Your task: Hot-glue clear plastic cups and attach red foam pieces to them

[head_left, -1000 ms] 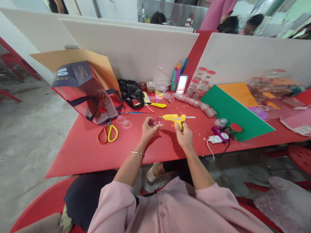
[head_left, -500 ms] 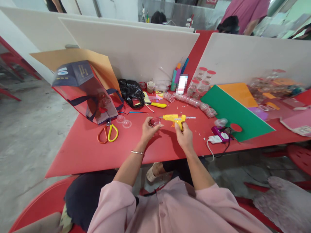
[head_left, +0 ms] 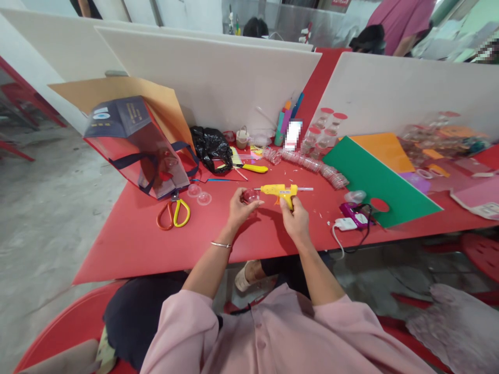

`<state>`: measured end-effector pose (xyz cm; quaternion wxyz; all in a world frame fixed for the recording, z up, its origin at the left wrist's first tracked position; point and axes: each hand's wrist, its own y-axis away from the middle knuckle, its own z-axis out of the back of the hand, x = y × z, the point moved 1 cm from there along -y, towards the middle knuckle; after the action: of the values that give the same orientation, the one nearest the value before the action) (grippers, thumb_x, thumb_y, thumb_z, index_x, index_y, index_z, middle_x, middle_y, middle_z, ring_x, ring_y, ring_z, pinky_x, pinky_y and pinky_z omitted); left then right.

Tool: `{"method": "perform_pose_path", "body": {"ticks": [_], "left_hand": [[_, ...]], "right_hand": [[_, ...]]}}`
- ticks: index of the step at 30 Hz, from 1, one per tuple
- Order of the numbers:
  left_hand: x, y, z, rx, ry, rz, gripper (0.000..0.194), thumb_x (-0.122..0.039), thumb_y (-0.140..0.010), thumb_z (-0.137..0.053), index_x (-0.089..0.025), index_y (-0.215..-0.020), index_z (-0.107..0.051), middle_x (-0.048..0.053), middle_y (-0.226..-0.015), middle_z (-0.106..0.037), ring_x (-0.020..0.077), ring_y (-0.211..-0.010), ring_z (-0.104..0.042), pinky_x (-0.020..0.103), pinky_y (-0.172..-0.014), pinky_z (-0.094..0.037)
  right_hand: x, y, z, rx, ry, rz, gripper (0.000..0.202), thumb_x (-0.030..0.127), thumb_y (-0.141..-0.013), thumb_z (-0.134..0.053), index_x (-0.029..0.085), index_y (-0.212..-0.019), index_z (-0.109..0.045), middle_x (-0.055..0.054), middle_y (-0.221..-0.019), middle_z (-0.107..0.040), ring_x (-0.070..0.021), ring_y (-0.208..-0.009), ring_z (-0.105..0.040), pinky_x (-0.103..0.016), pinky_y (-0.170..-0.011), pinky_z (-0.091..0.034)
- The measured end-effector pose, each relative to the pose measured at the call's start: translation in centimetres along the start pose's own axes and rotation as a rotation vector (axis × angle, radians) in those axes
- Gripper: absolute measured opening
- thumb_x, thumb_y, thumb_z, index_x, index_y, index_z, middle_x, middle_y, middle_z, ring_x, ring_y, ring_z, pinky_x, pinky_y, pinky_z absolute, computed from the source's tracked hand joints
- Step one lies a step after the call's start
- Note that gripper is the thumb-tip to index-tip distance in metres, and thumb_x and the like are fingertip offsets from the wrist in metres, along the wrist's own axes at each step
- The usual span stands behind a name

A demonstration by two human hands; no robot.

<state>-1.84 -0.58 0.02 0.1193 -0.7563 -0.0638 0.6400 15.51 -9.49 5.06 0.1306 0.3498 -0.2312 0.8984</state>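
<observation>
A clear round plastic cup is gripped in my left hand, with fingers and thumb around its side. My right hand is wrapped round the handle of a yellow hot glue gun. The gun's nozzle points left and reaches the cup's upper rim; whether it touches I cannot tell. A clear glue stick pokes out of the gun's back end. To the left of my left hand, two clear plastic domes lie on the red table.
Scissors with red and yellow handles lie at left beside a large bag. Behind my hands are a yellow-handled cutter, a black plastic bag and a row of stacked clear cups. A green board and purple power strip are at right.
The cup in my left hand has tilted slightly and shifted a little to the right. My right hand and the glue gun stay nearly still.
</observation>
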Motion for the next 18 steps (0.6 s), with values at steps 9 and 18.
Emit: {"method": "perform_pose_path", "body": {"ticks": [9, 18], "left_hand": [[-0.03, -0.01, -0.11, -0.007, 0.018, 0.003, 0.048, -0.036, -0.061, -0.093, -0.020, -0.090, -0.059, -0.002, -0.077, -0.061, 0.0108, -0.066, -0.055, 0.023, -0.062, -0.044], [-0.01, 0.01, 0.01, -0.018, 0.029, 0.008, 0.046, -0.036, -0.063, -0.092, -0.020, -0.091, -0.059, -0.001, -0.078, -0.062, 0.0114, -0.068, -0.057, 0.023, -0.062, -0.046]], "right_hand": [[0.06, 0.01, 0.18, -0.039, -0.014, -0.013, 0.047, 0.064, -0.097, -0.045, 0.022, -0.103, -0.065, -0.003, -0.077, -0.066, -0.0200, -0.066, -0.058, -0.029, -0.064, -0.039], [-0.44, 0.01, -0.01, -0.048, 0.009, -0.002, 0.047, 0.064, -0.098, -0.044, 0.022, -0.102, -0.065, -0.004, -0.078, -0.067, -0.0203, -0.065, -0.057, -0.029, -0.063, -0.038]]}}
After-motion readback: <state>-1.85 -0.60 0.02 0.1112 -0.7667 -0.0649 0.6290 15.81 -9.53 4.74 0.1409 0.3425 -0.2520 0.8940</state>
